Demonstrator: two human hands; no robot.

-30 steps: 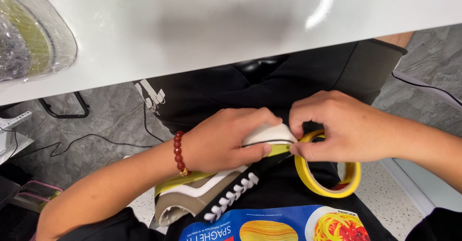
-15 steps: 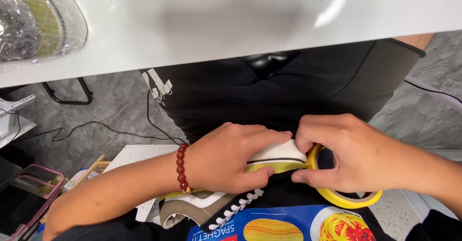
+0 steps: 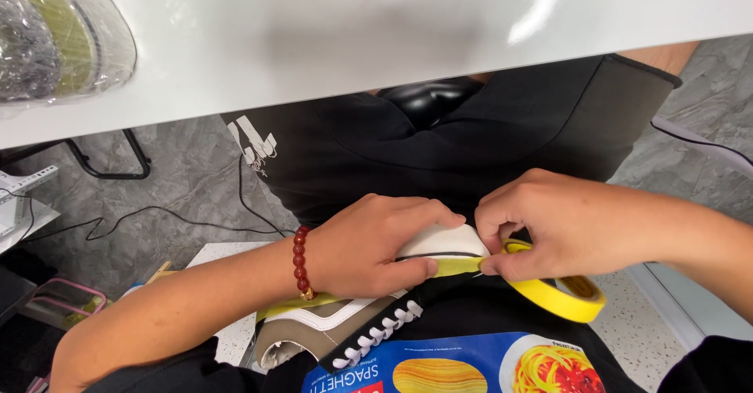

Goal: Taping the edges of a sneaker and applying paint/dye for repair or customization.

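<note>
So the white table edge (image 3: 329, 40) fills the top of the view and cuts off anything past it, and the whole job is going on below it, over a lap in black clothes. Up in the left corner of that table there's a clear plastic wrap (image 3: 55, 36) with what looks like greenish shoe soles inside, only partly in frame. Down on the grey floor to the left a thin black cable (image 3: 157, 212) snakes around, and a pink-framed thing (image 3: 67, 299) sits at the edge, too cropped to tell what it is. A blue printed pasta package (image 3: 471, 365) lies right at the bottom, just under the shoe. The sneaker (image 3: 353, 322) is on its side across the lap, white toe pointing right, brown and white side panel, white laces showing. The left hand (image 3: 376, 244), with a red bead bracelet (image 3: 300, 263) on the wrist, is wrapped over the toe end, thumb pressing a strip of yellow tape against the sole edge. The right hand (image 3: 565, 224) has its fingertips pinched on that strip, and the roll of yellow tape (image 3: 561, 291) hangs just under it.
</note>
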